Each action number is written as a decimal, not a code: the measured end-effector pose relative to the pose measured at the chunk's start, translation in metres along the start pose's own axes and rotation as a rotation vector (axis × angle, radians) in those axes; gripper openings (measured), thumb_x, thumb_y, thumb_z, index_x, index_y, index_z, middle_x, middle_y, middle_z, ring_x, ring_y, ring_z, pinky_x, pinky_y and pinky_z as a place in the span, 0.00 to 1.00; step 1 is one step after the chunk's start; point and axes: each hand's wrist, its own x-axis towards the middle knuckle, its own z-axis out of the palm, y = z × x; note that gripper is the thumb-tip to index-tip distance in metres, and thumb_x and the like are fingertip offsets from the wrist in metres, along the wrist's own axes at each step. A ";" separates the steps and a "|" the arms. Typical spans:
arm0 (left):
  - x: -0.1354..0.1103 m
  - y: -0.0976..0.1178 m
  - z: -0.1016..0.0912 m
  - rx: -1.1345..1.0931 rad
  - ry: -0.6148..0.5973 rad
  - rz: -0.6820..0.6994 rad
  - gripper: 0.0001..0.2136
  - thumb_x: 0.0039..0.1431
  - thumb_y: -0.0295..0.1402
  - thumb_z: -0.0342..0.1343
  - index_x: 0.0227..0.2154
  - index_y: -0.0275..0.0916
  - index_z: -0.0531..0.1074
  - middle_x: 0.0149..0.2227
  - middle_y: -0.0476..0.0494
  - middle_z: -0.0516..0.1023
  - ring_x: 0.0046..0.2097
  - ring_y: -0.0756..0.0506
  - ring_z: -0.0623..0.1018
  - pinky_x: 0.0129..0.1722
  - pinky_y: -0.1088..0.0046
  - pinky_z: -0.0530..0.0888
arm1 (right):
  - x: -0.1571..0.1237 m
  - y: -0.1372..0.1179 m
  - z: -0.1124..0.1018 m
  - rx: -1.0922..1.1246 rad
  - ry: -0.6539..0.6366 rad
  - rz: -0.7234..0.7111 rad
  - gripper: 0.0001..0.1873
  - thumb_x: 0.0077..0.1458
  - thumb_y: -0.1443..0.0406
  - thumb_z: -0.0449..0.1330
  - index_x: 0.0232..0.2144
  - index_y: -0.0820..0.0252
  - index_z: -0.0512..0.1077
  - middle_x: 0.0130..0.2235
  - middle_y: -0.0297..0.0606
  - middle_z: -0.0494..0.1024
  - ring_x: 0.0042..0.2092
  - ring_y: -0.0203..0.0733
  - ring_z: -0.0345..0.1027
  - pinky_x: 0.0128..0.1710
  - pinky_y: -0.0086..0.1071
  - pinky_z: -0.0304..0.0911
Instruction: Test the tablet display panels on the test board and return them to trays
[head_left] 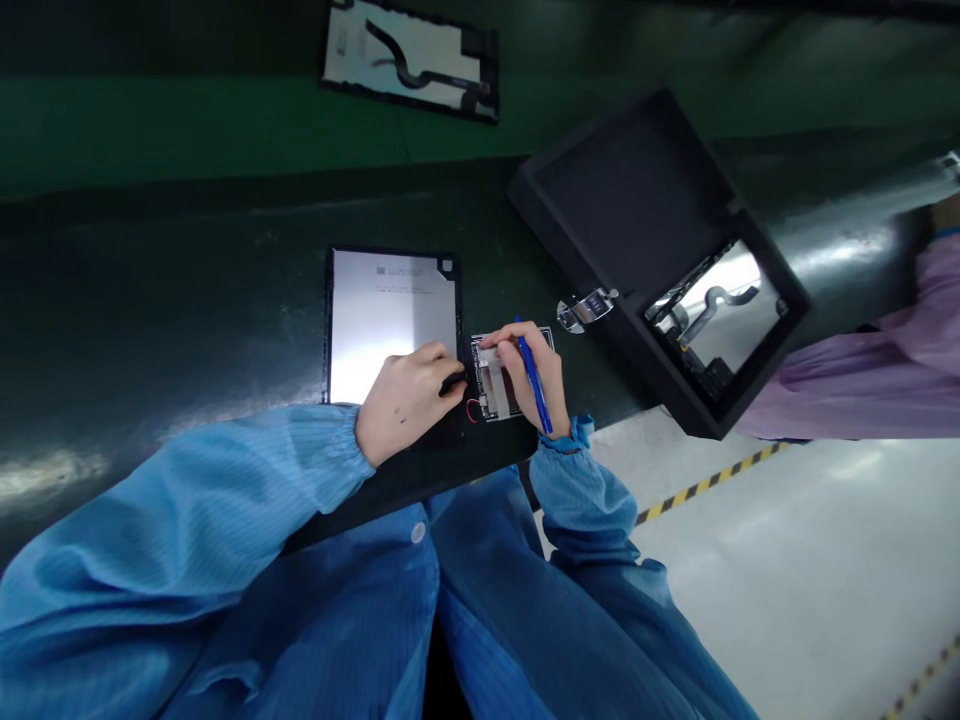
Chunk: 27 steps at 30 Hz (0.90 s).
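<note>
An opened tablet (390, 310) lies on the dark green conveyor belt (165, 290), its shiny silver back panel facing up. My left hand (405, 400) rests on the tablet's lower right part, fingers curled and pinched on a small dark part by its edge. My right hand (529, 375) grips a blue pen-like tool (534, 378) while its fingertips press on a small circuit board assembly (499, 385) beside the tablet. A thin red wire (472, 410) loops at the board's near corner.
A black foam tray (637, 190) holding another opened tablet (712, 320) lies to the right, a metal clip (585, 308) beside it. Another tablet back (412, 60) sits far up the belt. A person's pink sleeve (885, 370) reaches in at right. Yellow-black floor tape (705, 485) runs below.
</note>
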 end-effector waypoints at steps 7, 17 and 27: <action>-0.002 0.003 0.003 0.000 0.040 0.007 0.05 0.59 0.29 0.59 0.34 0.35 0.80 0.35 0.47 0.79 0.28 0.50 0.77 0.26 0.72 0.70 | 0.000 -0.003 -0.001 0.003 -0.010 -0.011 0.08 0.68 0.60 0.53 0.40 0.56 0.69 0.41 0.34 0.79 0.42 0.37 0.73 0.43 0.32 0.65; -0.002 0.003 0.005 0.056 -0.005 -0.002 0.06 0.60 0.29 0.58 0.33 0.35 0.79 0.35 0.45 0.79 0.31 0.47 0.79 0.26 0.71 0.70 | 0.001 -0.005 -0.002 -0.027 -0.016 -0.018 0.09 0.67 0.60 0.53 0.38 0.57 0.70 0.39 0.33 0.78 0.39 0.37 0.72 0.42 0.31 0.63; -0.004 0.001 0.006 0.056 0.034 0.081 0.06 0.61 0.28 0.57 0.32 0.34 0.78 0.35 0.45 0.79 0.30 0.47 0.78 0.26 0.71 0.69 | 0.001 -0.005 -0.001 -0.059 -0.010 0.004 0.10 0.66 0.58 0.54 0.37 0.57 0.69 0.35 0.33 0.77 0.35 0.37 0.70 0.40 0.31 0.64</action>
